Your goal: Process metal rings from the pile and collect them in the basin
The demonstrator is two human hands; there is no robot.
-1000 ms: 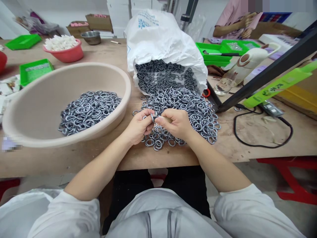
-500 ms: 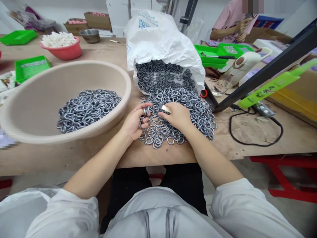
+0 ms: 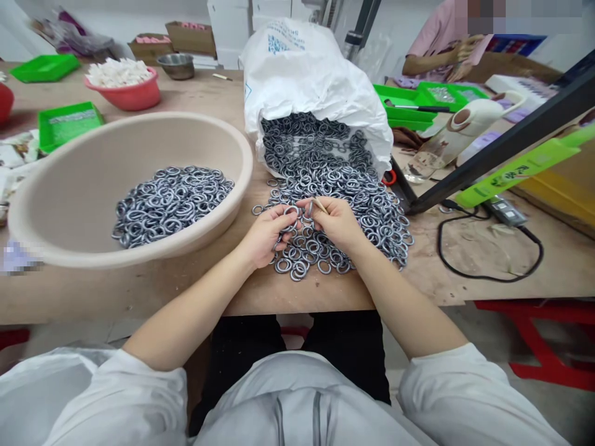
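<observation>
Grey rings were judged light, stiff, slick — best taken edgewise | some were pinched by left hand | pale tool by right hand

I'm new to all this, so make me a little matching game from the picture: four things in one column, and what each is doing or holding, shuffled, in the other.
1. Left hand
2. White sack
3. Pinkish-red bowl
4. Black cable

A. Looped on the table
B. Heaped with white pieces
C. Pinching a grey ring
D. Open-mouthed, rings spilling out

Pairs: 1-C, 2-D, 3-B, 4-A
</observation>
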